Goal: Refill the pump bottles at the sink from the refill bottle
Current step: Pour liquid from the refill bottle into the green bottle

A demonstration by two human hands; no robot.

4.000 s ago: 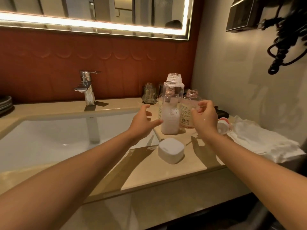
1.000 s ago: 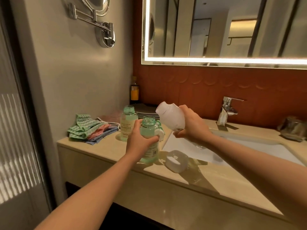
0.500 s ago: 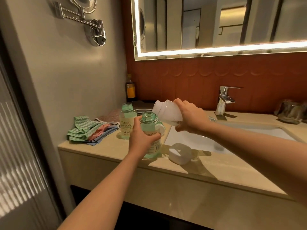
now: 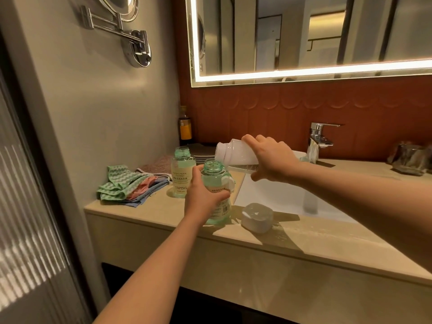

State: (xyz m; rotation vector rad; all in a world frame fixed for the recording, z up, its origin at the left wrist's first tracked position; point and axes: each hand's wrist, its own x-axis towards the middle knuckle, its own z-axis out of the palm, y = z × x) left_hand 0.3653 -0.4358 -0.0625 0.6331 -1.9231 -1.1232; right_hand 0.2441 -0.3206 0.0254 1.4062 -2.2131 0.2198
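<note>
The counter stops at the wall on the left, and its front edge runs close under the hands. The sink opens to the right. Folded cloths lie beside the wall.

The right hand grips the refill bottle. This bottle lies almost level with its long axis left to right, and its white end points left, just above the open neck of a green pump bottle. That bottle stands upright at the sink's left rim with the left hand wrapped round it. A second pump bottle stands free just behind. A white cap lies to the right, near the front edge.

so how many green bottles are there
2. One green bottle stands on the counter, gripped by the left hand; the other bottle stands behind it, near the cloths.
</note>
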